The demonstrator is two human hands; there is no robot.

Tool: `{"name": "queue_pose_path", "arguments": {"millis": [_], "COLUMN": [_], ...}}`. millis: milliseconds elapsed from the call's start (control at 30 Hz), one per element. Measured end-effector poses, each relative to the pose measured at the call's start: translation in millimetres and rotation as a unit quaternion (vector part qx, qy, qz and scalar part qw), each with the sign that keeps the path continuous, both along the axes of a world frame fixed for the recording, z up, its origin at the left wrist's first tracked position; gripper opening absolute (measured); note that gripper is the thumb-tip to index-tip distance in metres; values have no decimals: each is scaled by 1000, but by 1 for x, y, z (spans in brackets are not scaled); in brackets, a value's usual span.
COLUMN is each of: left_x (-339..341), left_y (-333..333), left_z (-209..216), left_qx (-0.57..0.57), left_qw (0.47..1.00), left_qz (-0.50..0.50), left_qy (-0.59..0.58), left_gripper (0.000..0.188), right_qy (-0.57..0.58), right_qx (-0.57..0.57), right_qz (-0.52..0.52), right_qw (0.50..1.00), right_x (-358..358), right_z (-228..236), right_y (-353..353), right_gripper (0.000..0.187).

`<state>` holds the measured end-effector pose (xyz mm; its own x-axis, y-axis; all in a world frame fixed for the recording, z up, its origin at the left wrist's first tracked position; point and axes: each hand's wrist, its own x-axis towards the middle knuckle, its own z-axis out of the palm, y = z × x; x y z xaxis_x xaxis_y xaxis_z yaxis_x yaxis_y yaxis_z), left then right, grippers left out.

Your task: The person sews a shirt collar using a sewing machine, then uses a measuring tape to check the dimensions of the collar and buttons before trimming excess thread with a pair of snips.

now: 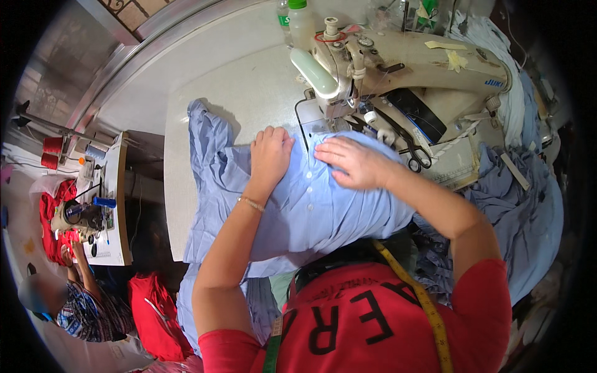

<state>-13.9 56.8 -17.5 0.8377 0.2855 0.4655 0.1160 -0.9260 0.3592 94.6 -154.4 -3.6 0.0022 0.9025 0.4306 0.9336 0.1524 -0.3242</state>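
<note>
Inspecting the head view, the only one supplied, I found your light blue shirt spread over the pale sewing table, its far edge at the needle end of the sewing machine. A line of white buttons ran from near to far between your hands, which were apart.

Your left hand rested on the cloth left of the buttons, fingers bent; I could not tell whether it pinched a fold. Your right hand lay palm down to the right, fingers extended and pressing rather than gripping. Needle contact was too small to confirm.

In my judgement the step was guiding the button strip under the needle. Good practice called for even, light pressure from both sides, the strip flat and straight, and fingertips clear of the needle. The creased cloth at left could have dragged and needed smoothing.

Black-handled scissors and a dark phone lay to the right of the needle, near enough to the shirt to warrant watching for snags.
</note>
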Motion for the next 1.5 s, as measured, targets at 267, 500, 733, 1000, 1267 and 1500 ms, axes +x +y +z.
{"name": "queue_pose_path", "arguments": {"millis": [267, 500, 733, 1000, 1267, 1500], "left_x": [-4, -11, -12, -13, -13, -9], "left_y": [-21, -4, 6, 11, 9, 2], "left_z": [-1, 2, -2, -7, -1, -3], "left_qx": [-98, -125, -133, -134, -99, -85], "left_qw": [995, 988, 987, 985, 992, 995], "left_qz": [-21, -90, -79, -94, -76, -52], "left_qy": [-15, 1, -30, -54, 10, -2], "left_gripper": [14, 20, 14, 17, 16, 14], "right_qy": [-77, -46, -6, 15, -31, 0], "right_qx": [-25, -24, -12, -5, -30, -14], "right_qz": [-22, -166, -141, -81, -131, -117], "right_qw": [996, 985, 990, 997, 990, 993], "right_x": [-7, -62, -65, -73, -88, -85], "right_z": [19, 10, 7, 11, 5, 6], "right_y": [-5, -7, 0, 6, -4, -4], "right_gripper": [35, 36, 45, 40, 46, 45]}}
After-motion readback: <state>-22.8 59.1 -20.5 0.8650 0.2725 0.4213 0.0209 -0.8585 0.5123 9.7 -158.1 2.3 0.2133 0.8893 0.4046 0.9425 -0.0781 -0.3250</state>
